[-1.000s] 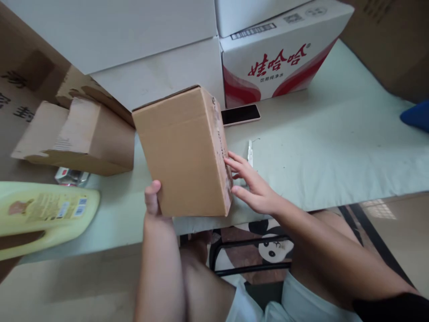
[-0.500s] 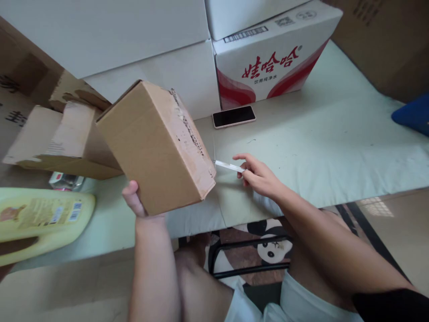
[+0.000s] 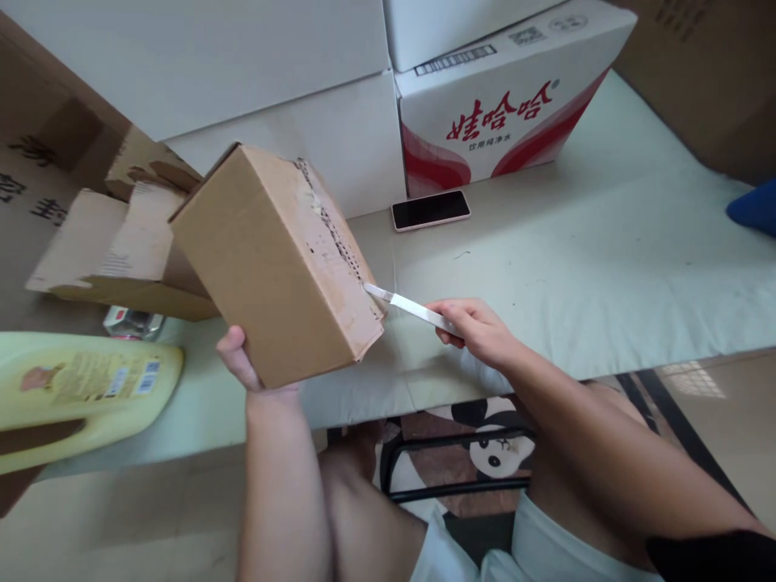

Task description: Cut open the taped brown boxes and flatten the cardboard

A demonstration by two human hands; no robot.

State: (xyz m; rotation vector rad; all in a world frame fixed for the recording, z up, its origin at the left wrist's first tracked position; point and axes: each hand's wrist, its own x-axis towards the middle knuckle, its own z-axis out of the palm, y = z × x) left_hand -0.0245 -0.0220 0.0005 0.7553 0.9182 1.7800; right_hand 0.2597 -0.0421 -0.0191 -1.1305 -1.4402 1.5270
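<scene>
My left hand [image 3: 241,365] grips the near lower corner of a brown cardboard box [image 3: 267,263], holding it tilted above the table's front edge; only the thumb and part of the palm show. A torn, taped seam runs down the box's right face. My right hand [image 3: 476,330] is closed on a slim white knife [image 3: 405,305], whose tip touches the lower end of that seam.
A pale green table [image 3: 582,275] carries a phone [image 3: 431,209], a white and red printed carton [image 3: 503,101], large white boxes [image 3: 242,89], an opened brown box [image 3: 130,250] and a yellow bottle [image 3: 78,392] at the left. A blue object [image 3: 755,206] lies far right.
My right hand picked up the white knife from the table and brought its tip to the box's seam. My left hand turned the box so its taped face looks right.
</scene>
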